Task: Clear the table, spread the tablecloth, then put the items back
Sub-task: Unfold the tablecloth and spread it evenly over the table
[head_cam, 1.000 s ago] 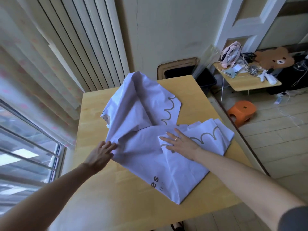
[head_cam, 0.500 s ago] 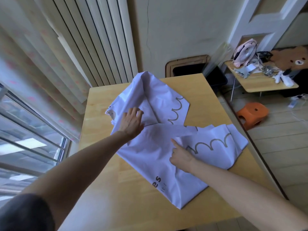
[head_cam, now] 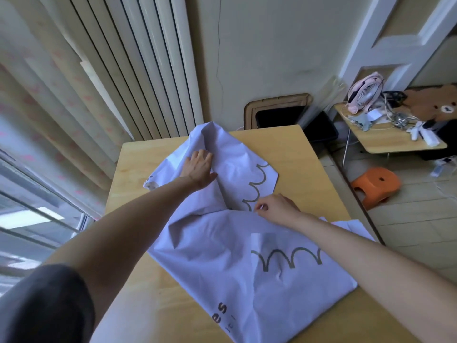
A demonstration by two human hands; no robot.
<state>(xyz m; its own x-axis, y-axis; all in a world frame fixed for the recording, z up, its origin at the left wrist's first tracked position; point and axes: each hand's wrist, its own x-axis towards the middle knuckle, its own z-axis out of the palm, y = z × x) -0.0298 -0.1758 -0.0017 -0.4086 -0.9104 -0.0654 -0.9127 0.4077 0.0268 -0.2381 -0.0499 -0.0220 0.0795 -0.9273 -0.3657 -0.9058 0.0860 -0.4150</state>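
Observation:
A pale lilac tablecloth (head_cam: pixel 222 263) with grey scalloped lines and some lettering lies crumpled and partly folded across the wooden table (head_cam: pixel 304 169). My left hand (head_cam: pixel 199 168) rests flat, fingers together, on the cloth's far raised fold. My right hand (head_cam: pixel 277 209) pinches a folded edge of the cloth near the table's middle, thumb and fingers closed on the fabric. Nothing else lies on the tabletop.
A dark chair back (head_cam: pixel 277 112) stands behind the table's far edge. To the right are a small side table (head_cam: pixel 395 142) with a pink fan (head_cam: pixel 366 92) and clutter, and an orange stool (head_cam: pixel 376 185) on the floor. Curtains and a window flank the left.
My left hand has slid farther away along the cloth onto its far fold. My right hand has moved forward to the middle fold and closed its fingers on the edge.

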